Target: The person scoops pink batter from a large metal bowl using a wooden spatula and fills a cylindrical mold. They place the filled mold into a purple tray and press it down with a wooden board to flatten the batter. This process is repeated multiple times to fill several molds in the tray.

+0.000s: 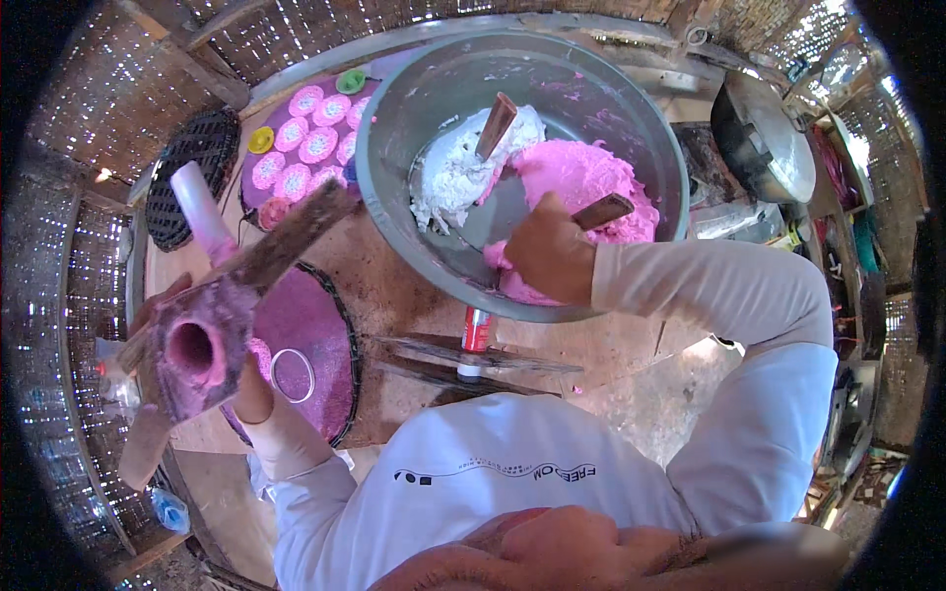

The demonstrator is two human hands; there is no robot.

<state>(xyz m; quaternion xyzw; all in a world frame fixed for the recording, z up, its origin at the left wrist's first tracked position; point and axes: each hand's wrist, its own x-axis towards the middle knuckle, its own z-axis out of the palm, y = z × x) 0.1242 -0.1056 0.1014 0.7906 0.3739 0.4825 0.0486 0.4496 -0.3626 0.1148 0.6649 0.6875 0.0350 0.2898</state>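
Observation:
My left hand grips a wooden press with crossed wooden arms and a round hole coated in pink. A whitish-pink tube stands up just behind it; whether the two are joined is hidden. Inside a big grey-green basin, my right hand is closed on pink dough, its fingertips out of sight. Beside that hand a wooden paddle sticks out of the pink dough. White dough lies to the left, with another wooden paddle standing in it.
A purple round tray carrying a white ring lies below the press. Farther back, another purple tray holds several pink-and-white rosettes. A red-and-white canister stands before the basin. A large metal pot is at right.

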